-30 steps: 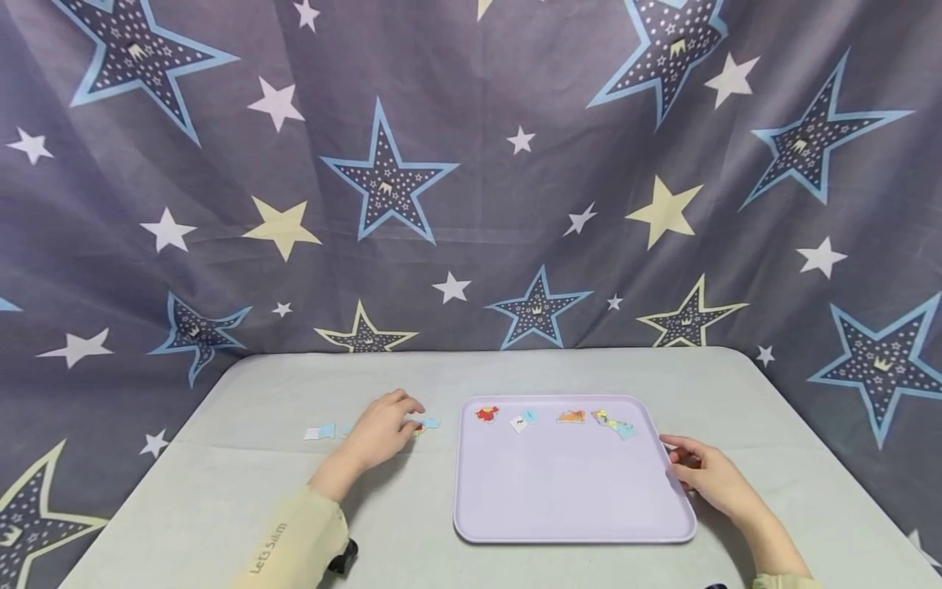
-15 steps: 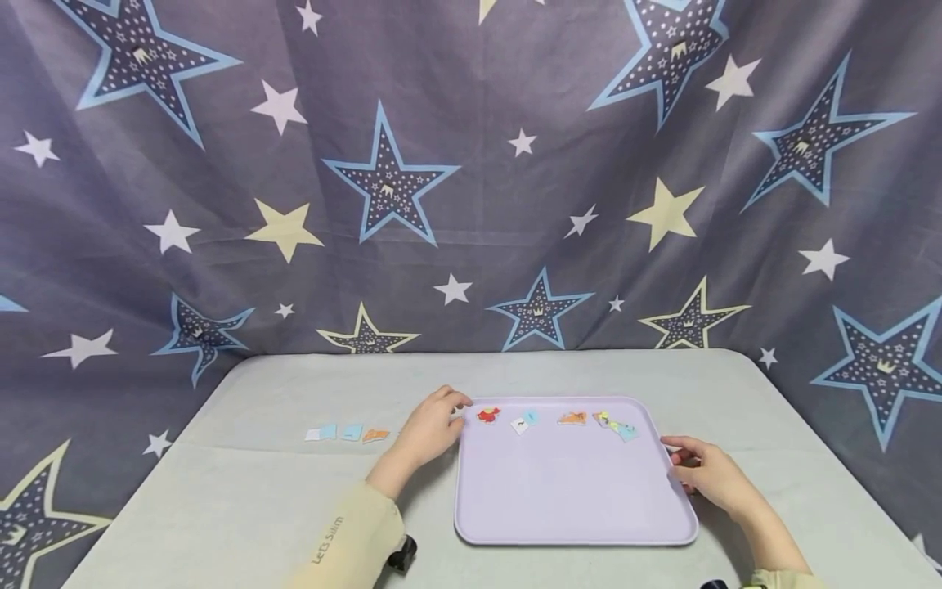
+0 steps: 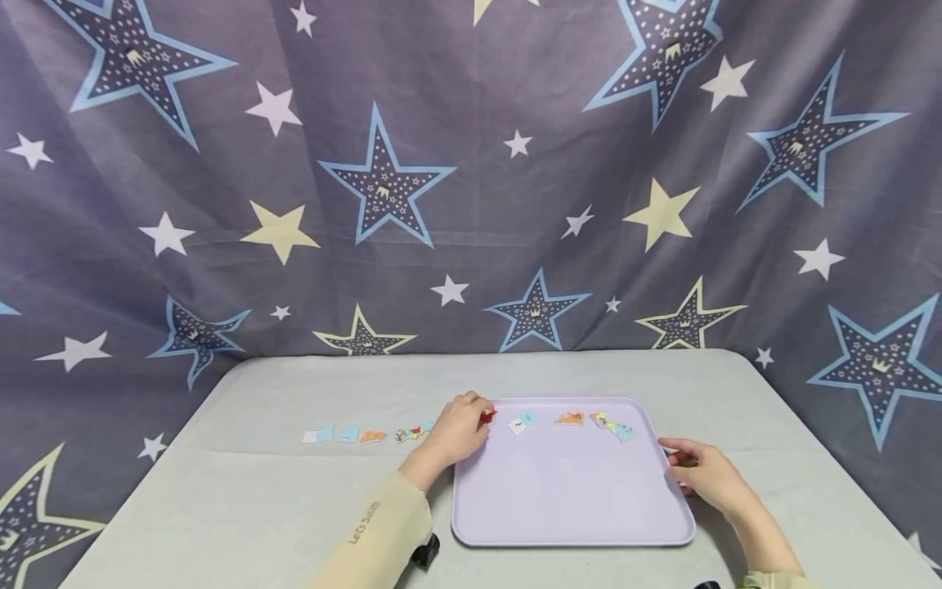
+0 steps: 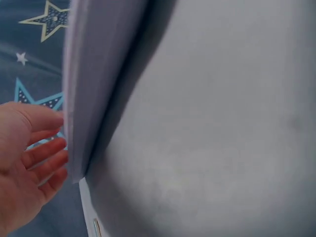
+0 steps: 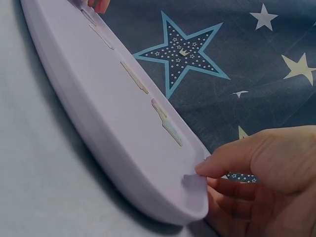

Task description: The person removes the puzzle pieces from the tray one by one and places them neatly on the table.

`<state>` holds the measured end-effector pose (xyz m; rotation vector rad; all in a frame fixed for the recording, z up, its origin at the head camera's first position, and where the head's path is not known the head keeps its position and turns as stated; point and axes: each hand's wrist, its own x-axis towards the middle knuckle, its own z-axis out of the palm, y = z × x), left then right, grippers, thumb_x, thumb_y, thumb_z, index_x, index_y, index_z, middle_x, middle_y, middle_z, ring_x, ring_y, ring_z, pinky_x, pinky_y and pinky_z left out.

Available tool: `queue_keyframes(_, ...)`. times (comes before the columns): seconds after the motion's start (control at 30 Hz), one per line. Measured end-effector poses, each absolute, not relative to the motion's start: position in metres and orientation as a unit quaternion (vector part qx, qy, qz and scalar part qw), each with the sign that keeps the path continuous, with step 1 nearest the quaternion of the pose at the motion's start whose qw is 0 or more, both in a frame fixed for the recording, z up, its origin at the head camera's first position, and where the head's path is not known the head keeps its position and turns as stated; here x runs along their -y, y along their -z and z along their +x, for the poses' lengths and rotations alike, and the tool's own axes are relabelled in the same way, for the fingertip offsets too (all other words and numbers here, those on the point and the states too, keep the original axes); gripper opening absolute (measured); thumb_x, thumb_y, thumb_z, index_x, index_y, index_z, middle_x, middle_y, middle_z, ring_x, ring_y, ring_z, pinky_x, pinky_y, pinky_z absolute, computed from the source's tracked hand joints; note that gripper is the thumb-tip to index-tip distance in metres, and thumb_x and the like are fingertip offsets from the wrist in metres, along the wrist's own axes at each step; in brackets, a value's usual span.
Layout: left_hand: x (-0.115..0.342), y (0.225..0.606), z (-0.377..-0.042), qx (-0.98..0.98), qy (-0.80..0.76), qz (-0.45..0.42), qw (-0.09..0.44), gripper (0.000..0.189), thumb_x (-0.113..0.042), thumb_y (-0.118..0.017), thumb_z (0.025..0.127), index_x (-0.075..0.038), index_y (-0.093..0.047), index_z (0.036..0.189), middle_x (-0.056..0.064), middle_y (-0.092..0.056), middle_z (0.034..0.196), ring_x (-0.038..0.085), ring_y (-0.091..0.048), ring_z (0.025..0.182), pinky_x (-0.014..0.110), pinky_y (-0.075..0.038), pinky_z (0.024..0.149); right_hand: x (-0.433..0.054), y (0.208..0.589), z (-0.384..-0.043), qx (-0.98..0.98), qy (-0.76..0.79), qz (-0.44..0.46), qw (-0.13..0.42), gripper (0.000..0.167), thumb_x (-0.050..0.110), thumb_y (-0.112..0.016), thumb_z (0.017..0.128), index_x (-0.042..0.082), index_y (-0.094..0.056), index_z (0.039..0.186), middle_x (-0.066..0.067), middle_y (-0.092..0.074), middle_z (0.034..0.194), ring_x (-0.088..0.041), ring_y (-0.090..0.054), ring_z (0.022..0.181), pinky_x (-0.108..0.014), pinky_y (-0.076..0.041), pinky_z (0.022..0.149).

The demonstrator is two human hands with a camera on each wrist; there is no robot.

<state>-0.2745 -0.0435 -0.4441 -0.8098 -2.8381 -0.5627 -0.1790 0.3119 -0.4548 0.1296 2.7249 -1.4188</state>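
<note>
My left hand (image 3: 458, 427) reaches over the left rim of the pale lilac tray (image 3: 574, 499). Its fingers are at a small red puzzle piece (image 3: 488, 416), partly covering it. In the left wrist view, the tray's raised edge hides the fingertips, so whether they pinch the piece cannot be seen. On the far right side, my right hand (image 3: 702, 473) holds the tray's edge, thumb (image 5: 210, 165) at the rim and the other fingers bent against the outside. Along the tray's back lie a white-and-blue piece (image 3: 522, 422), an orange piece (image 3: 570, 419) and a yellow-and-blue piece (image 3: 614, 426).
A row of flat pieces lies on the grey cloth left of the tray: a white-and-blue one (image 3: 318, 435), a blue one (image 3: 348, 434), an orange one (image 3: 373, 438) and a multicoloured one (image 3: 408, 433). A star-patterned curtain (image 3: 471, 204) hangs behind the table.
My left hand has moved right, from the row of pieces on the cloth to the red piece in the tray's back left corner. The right hand keeps its hold on the tray.
</note>
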Motion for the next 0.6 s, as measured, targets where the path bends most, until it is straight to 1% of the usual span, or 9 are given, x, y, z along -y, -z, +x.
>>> queue_keyframes(0.1,0.041,0.448,-0.276,0.947,0.175,-0.261,0.061,0.032,-0.011,-0.063,0.081,-0.005,-0.060,0.112,0.009,-0.058,0.107,0.027,-0.054,0.100,0.040,-0.042,0.088,-0.311,0.455,-0.179,-0.884,0.464,0.044,0.034,0.051,-0.002,-0.059,0.078,-0.012,-0.044,0.125,-0.013,-0.057,0.092,-0.010,-0.051,0.073,-0.025,-0.048,0.057)
queue_keyframes(0.27,0.038,0.449,-0.278,0.950,0.162,-0.260,0.059,0.034,-0.010,-0.062,0.079,-0.003,-0.061,0.112,0.011,-0.059,0.106,0.028,-0.055,0.097,0.041,-0.042,0.088,-0.311,0.455,-0.180,-0.882,0.468,0.049,0.033,0.051,-0.002,-0.058,0.077,-0.012,-0.045,0.125,-0.013,-0.057,0.092,-0.011,-0.051,0.074,-0.026,-0.048,0.057)
queue_keyframes(0.4,0.035,0.449,-0.279,0.952,0.156,-0.257,0.058,0.028,-0.011,-0.063,0.078,-0.002,-0.064,0.105,0.012,-0.060,0.103,0.028,-0.056,0.093,0.041,-0.042,0.085,-0.311,0.455,-0.180,-0.880,0.471,0.053,0.033,0.051,-0.002,-0.058,0.077,-0.012,-0.045,0.125,-0.013,-0.057,0.092,-0.011,-0.051,0.074,-0.026,-0.048,0.057)
queue_keyframes(0.5,0.033,0.449,-0.280,0.951,0.159,-0.258,0.060,0.021,-0.011,-0.064,0.078,-0.003,-0.066,0.097,0.011,-0.059,0.098,0.026,-0.055,0.088,0.039,-0.044,0.081,-0.311,0.455,-0.179,-0.880,0.470,0.054,0.032,0.051,-0.003,-0.058,0.077,-0.012,-0.045,0.125,-0.013,-0.057,0.092,-0.011,-0.051,0.074,-0.026,-0.048,0.057)
queue_keyframes(0.6,0.032,0.450,-0.281,0.950,0.170,-0.256,0.059,0.018,-0.011,-0.066,0.077,-0.005,-0.068,0.093,0.008,-0.058,0.092,0.024,-0.054,0.082,0.037,-0.044,0.076,-0.311,0.456,-0.179,-0.881,0.469,0.055,0.031,0.050,-0.003,-0.058,0.077,-0.012,-0.045,0.125,-0.014,-0.057,0.092,-0.012,-0.051,0.074,-0.026,-0.048,0.057)
